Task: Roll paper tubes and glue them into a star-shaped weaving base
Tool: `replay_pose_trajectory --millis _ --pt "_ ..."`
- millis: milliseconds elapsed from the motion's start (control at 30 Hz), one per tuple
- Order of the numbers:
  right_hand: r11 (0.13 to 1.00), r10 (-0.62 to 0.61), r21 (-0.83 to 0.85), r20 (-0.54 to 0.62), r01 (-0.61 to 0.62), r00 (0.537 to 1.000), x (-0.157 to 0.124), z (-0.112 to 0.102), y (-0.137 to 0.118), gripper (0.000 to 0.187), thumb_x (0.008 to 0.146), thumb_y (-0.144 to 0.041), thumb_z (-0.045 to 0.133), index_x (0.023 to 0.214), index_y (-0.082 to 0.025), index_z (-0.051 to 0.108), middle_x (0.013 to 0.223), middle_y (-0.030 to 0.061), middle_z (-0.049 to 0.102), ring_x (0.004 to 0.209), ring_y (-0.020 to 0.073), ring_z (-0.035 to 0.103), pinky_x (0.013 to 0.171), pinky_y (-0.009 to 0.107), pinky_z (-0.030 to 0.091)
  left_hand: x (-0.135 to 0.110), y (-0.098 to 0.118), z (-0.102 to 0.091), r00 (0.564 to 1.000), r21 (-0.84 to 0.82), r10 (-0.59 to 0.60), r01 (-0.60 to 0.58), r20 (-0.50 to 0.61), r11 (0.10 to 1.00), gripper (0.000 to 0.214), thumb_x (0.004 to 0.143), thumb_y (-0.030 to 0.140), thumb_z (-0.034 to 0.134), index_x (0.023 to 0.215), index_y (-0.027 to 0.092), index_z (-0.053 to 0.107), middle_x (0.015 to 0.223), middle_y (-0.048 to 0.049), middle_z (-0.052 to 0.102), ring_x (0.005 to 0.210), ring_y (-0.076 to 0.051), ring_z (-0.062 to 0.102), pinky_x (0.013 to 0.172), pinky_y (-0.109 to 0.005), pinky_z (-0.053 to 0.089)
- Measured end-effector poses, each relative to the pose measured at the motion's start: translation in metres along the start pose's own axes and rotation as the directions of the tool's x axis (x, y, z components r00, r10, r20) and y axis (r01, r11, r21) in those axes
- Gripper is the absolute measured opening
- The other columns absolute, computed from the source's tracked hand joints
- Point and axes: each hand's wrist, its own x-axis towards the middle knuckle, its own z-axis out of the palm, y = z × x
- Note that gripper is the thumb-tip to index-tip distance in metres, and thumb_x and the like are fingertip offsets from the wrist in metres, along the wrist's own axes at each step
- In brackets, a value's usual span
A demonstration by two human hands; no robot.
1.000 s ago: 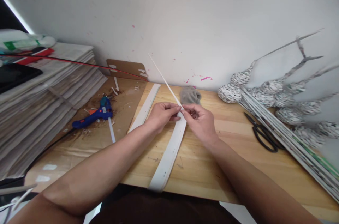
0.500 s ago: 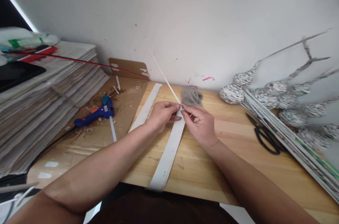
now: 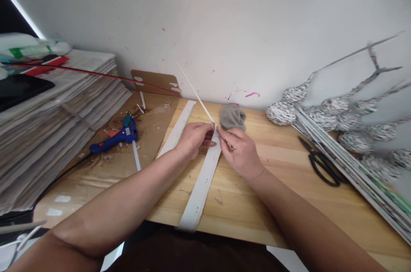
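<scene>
A long white paper strip (image 3: pixel 202 190) with rows of small dark marks runs from the table's front edge up to both hands. My left hand (image 3: pixel 194 139) pinches it at the far end with thumb and finger. Right beside that spot, the fingertips of my right hand (image 3: pixel 239 147) are closed on the strip's edge. From the pinch a thin white length (image 3: pixel 196 93) rises up and to the left; whether it is the same strip seen edge-on or a separate stick, I cannot tell. Another white strip (image 3: pixel 168 143) lies flat left of my left hand.
A grey cloth (image 3: pixel 232 117) lies behind my right hand. At left are a blue glue gun (image 3: pixel 120 135) on cardboard (image 3: pixel 93 182) and a stack of newspapers (image 3: pixel 64 122). Black scissors (image 3: pixel 321 167), long paper rolls (image 3: pixel 349 169) and woven paper balls (image 3: pixel 281 113) occupy the right.
Both hands have shifted slightly left with the pinched strip. The thin length's tip and the strip's near end have moved a little left too.
</scene>
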Motion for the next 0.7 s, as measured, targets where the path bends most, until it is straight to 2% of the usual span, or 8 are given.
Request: replay_pose_trajectory --millis 233,367,467,567,633,700 --pt "0.999 -0.043 -0.027 -0.018 0.042 0.999 0.0018 0.0008 -0.0001 0.033 0.092 -0.018 0.046 0.118 -0.017 0.067 0.088 0.0093 0.064 0.082 0.0193 0.061 0.078 0.034 0.053 -0.0005 -0.0022 -0.0009 0.999 0.023 -0.002 0.001 0.046 1.000 0.032 0.059 0.038 0.082 0.068 0.011 0.068 0.063 -0.0012 0.061 0.056 -0.008 0.054 0.048 -0.019 0.049" --pt "1.000 -0.016 -0.019 -0.035 0.016 0.999 0.0018 0.0017 -0.0010 0.032 0.091 -0.019 0.048 0.117 -0.020 0.067 0.088 0.0084 0.065 0.081 0.0191 0.062 0.077 0.033 0.053 0.0025 -0.0071 -0.0023 1.000 -0.001 -0.009 0.009 0.024 1.000 0.039 0.056 0.044 0.084 0.069 0.011 0.067 0.063 -0.0011 0.061 0.055 -0.007 0.053 0.046 -0.017 0.045" --pt "0.997 0.070 0.028 -0.050 -0.069 0.996 0.0013 0.0022 -0.0026 0.031 0.089 -0.019 0.051 0.115 -0.022 0.067 0.091 0.0076 0.066 0.078 0.0185 0.063 0.075 0.033 0.054 0.0031 -0.0077 -0.0018 1.000 0.003 0.012 -0.012 0.011 1.000 0.041 0.058 0.048 0.082 0.072 0.012 0.068 0.065 -0.0020 0.063 0.057 -0.008 0.055 0.046 -0.017 0.044" --pt "0.964 0.227 0.157 -0.053 -0.216 0.973 0.0017 0.0032 -0.0056 0.027 0.085 -0.021 0.056 0.110 -0.022 0.066 0.087 0.0054 0.068 0.071 0.0165 0.063 0.068 0.031 0.053 0.0024 -0.0057 -0.0003 1.000 0.010 0.031 -0.031 -0.002 0.999 0.040 0.057 0.046 0.083 0.073 0.012 0.069 0.066 -0.0019 0.064 0.058 -0.009 0.056 0.049 -0.018 0.046" --pt "0.896 0.349 0.299 -0.021 -0.328 0.937 0.0027 0.0046 -0.0075 0.023 0.083 -0.023 0.058 0.105 -0.020 0.065 0.083 0.0042 0.067 0.067 0.0150 0.062 0.063 0.029 0.052 0.0021 -0.0041 0.0004 0.999 0.020 0.041 -0.041 -0.015 0.999 0.038 0.055 0.044 0.084 0.071 0.012 0.069 0.065 -0.0011 0.064 0.057 -0.008 0.055 0.049 -0.019 0.046" --pt "0.782 0.455 0.457 0.049 -0.425 0.889 0.0044 0.0062 -0.0083 0.019 0.082 -0.026 0.060 0.099 -0.019 0.062 0.080 0.0035 0.066 0.066 0.0144 0.062 0.061 0.027 0.051 0.0022 -0.0030 0.0005 0.998 0.036 0.056 -0.055 -0.031 0.998 0.037 0.055 0.043 0.084 0.071 0.013 0.069 0.064 -0.0005 0.063 0.056 -0.009 0.055 0.049 -0.019 0.046"
